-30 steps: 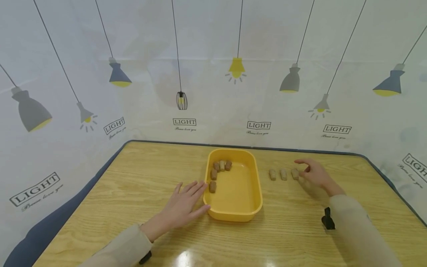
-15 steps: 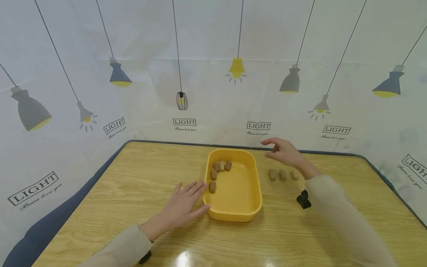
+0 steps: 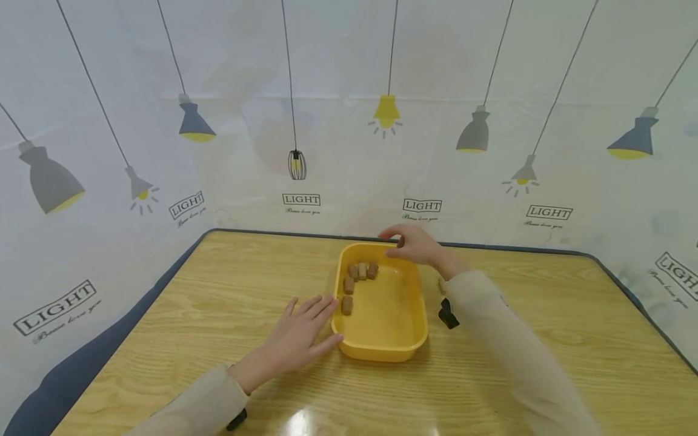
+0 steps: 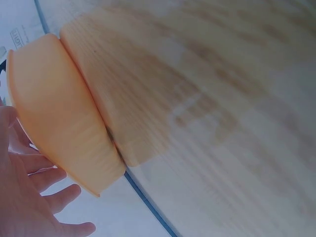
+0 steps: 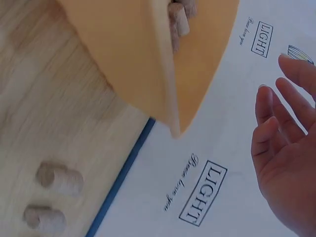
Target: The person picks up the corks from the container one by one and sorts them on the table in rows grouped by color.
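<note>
Yellow tub (image 3: 384,310); five corks (image 3: 362,270) inside, nine to twelve o'clock. Left hand (image 3: 297,335) straight-fingered, touching tub near nine; right hand (image 3: 418,245) empty, loosely curved, over one-o'clock edge.

The tray (image 3: 380,353) is yellow, corks (image 3: 349,285) brownish, the table (image 3: 218,297) wood-grained.

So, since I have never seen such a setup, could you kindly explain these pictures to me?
There is no machine: a person works with two bare hands. The large picture comes from a camera worn on the head; the two smaller ones come from one on each wrist. On the wooden table stands a yellow bin with five small brown cylinders inside; at least two loose cylinders lie to its right. The left hand touches the bin's rim. The right hand, near the bin's far right corner, appears to hold nothing.
</note>
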Motion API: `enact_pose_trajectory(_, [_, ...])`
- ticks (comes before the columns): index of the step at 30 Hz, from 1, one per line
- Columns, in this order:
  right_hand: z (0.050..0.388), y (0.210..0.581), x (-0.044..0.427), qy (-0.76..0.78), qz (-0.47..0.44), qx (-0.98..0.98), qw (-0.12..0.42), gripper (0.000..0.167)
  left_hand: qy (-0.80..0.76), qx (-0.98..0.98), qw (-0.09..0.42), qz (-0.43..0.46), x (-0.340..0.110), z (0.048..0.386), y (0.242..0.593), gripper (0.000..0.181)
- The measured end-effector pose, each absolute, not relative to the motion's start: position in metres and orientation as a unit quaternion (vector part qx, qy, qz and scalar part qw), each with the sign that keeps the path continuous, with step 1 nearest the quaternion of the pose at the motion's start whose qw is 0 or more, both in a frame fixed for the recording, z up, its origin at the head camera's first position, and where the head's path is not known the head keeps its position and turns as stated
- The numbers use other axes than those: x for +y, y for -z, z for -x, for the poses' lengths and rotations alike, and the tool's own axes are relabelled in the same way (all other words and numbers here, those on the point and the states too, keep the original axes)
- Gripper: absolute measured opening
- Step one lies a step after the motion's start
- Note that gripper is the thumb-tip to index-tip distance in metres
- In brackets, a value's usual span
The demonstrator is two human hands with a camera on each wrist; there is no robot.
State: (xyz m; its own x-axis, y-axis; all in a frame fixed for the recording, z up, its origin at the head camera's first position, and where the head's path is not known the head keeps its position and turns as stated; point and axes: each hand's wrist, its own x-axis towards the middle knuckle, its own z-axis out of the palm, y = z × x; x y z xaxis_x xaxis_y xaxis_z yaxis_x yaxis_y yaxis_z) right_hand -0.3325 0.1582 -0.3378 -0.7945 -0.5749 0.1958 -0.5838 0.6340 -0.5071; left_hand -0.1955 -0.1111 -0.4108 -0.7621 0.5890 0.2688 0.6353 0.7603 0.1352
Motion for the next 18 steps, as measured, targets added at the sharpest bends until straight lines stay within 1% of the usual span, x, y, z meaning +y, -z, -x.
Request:
enact_pose_trajectory(5, [0.335,0.345,0.141,-0.286,-0.303,-0.909,-0.021,0.038,0.111,-0.933,0.102,0.326,-0.111,0.196,0.411,0.067])
enact_pose_trajectory(10, [0.337,0.344,0.132,-0.300,-0.264,-0.915,-0.047,0.039,0.117,-0.934,0.097,0.325,-0.111,0.196,0.411,0.067])
enact_pose_trajectory(13, [0.338,0.342,0.128,-0.305,-0.252,-0.917,-0.049,0.038,0.116,-0.934,0.097,0.324,-0.111,0.195,0.410,0.067])
enact_pose_trajectory(18, [0.340,0.344,0.120,-0.294,-0.261,-0.919,-0.039,0.038,0.117,-0.934,0.095,0.323,-0.111,0.194,0.409,0.066])
